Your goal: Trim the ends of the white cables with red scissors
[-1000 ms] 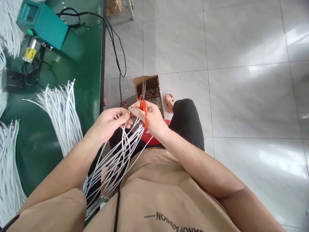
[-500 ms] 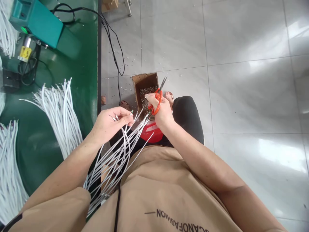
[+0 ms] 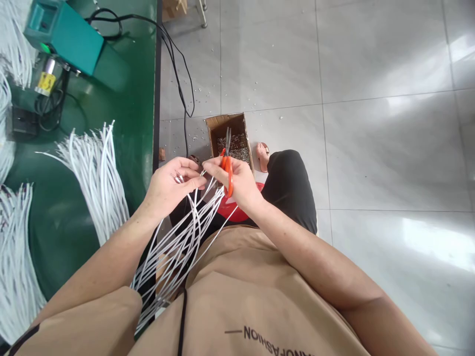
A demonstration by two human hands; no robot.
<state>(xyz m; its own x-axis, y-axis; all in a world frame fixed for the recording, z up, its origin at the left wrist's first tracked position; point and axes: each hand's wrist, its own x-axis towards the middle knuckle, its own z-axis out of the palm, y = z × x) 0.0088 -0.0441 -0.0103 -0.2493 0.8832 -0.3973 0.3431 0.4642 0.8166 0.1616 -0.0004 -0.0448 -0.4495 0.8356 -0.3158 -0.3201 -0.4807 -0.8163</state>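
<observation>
Left hand: fingers curled together, pinching ends of white wires held over lap, just right of green table edge. Wires fan down toward near side.
Right hand: fingers clamped around orange scissors, fingertip touching wire end at left hand. Blades look closed, pointing far, above cardboard box on floor.
More white wire bundles on table, left. Teal machine far left.

Glossy grey tiled floor, green workbench, bright glare
</observation>
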